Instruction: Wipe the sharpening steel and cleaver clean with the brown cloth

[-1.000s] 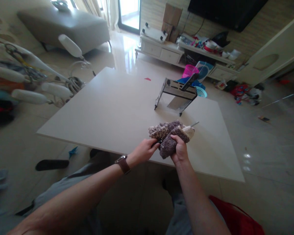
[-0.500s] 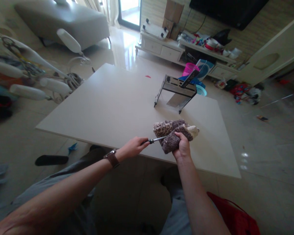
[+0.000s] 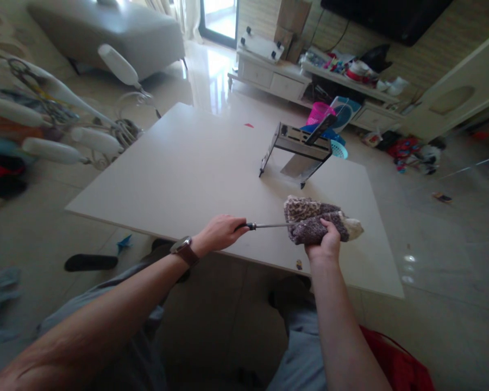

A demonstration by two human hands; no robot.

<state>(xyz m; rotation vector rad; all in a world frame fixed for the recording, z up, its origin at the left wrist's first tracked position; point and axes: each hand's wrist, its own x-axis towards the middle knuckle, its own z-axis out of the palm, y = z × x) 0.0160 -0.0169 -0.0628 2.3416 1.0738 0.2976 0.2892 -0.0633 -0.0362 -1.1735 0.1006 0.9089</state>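
My left hand (image 3: 224, 232) is closed round the black handle of a tool with a long, thin metal shaft (image 3: 269, 225); whether this is a rod or a blade seen edge-on I cannot tell. The shaft points right and its far end is hidden at the cloth. Bunched in my right hand (image 3: 326, 243) is a fluffy brown and cream cloth (image 3: 309, 231), thumb on top, held over the right part of the white table (image 3: 179, 174). Beyond the cloth stands a metal holder (image 3: 303, 142) on legs, with a black-handled item (image 3: 321, 129) slanting up from its top.
A red scrap (image 3: 248, 125) and a small sticker (image 3: 299, 264) are on the tabletop. Behind the table are a pink basket (image 3: 320, 112) and a low white cabinet (image 3: 264, 76). A lamp with white shades (image 3: 118, 64) is at left; a red bag (image 3: 403, 361) lies lower right.
My right hand and the cloth have moved right, away from my left hand. More of the metal shaft shows, and it now lies nearly level. The sticker has come into sight.
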